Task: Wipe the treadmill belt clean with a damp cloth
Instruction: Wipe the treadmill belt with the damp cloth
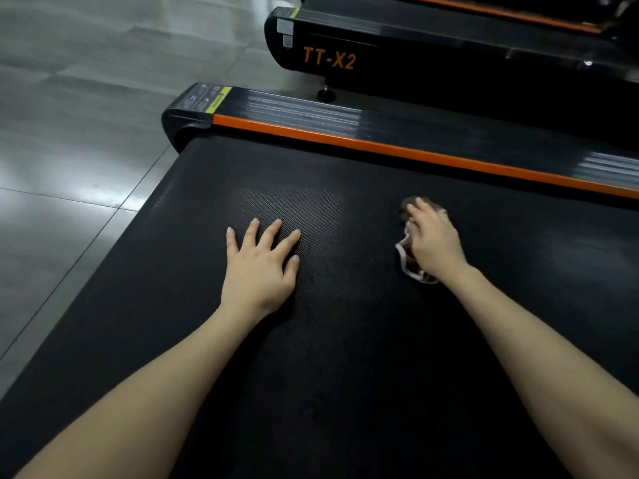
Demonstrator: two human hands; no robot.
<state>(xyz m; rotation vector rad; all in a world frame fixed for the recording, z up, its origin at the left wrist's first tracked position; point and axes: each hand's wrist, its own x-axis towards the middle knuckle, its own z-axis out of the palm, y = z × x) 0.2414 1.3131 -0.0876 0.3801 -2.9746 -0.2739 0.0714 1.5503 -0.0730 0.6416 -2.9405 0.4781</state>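
From the head camera, the person is leaning over the black treadmill belt (345,340), which is filling most of the view. The left hand (259,267) is resting palm-down on the belt, its fingers straight and spread wide, gripping nothing. It is lying at the near edge of a paler patch (294,209) where the belt's dotted texture is showing more clearly.

The right hand (434,243) is pressing down on a cloth (405,257) that is lying on the belt to the right of the left hand and well apart from it. The fingers are lying stretched out and close together over the cloth rather than curling round it; the thumb is hidden, and the fingertips are slightly blurred. The cloth is showing only at the hand's edges: a brownish part beyond the fingertips and a white hem beside the wrist.

Beyond the belt, the treadmill's side rail (345,115) is running across the frame with an orange stripe (380,148) along its inner edge, ending at a black end cap (183,122) bearing a yellow-edged label (218,100). Behind it, a second treadmill (415,57) is standing on the grey tiled floor (69,133) — its side is carrying the orange lettering "TT-X2" (329,58).
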